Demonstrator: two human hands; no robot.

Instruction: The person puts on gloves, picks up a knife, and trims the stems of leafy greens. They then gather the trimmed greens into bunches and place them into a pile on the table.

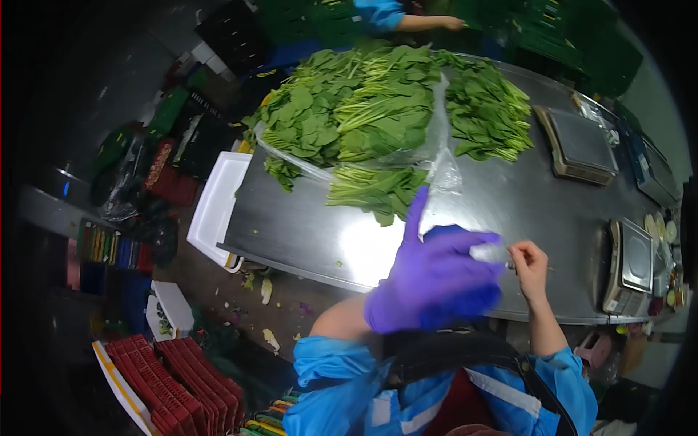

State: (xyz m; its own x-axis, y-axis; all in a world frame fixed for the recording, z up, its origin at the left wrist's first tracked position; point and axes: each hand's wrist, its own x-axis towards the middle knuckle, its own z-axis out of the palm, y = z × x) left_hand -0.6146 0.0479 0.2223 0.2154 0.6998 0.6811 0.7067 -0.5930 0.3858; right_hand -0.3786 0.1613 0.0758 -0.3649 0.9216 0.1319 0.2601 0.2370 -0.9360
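Observation:
My left hand [436, 276] wears a purple glove and is smeared by motion, with its fingers stretched out in front of my chest. Behind it shows a dark blue thing [472, 299], mostly hidden by the glove. My right hand [531, 261] is bare, its thumb and fingers pinched together. A whitish, shiny blurred piece [490, 253] lies between the two hands, right at my right fingertips; I cannot tell what it is. Beyond the gloved fingers, leafy greens [378, 190] lie at the near side of a large pile [385, 109], partly over clear plastic film [445, 171].
The steel table [291, 236] carries another heap of greens [491, 109] and scales [578, 142] [631, 261] on the right. A white foam box [211, 211] stands at its left edge. Red crates [167, 385] are at lower left. Another person's arm [422, 22] reaches in at the far side.

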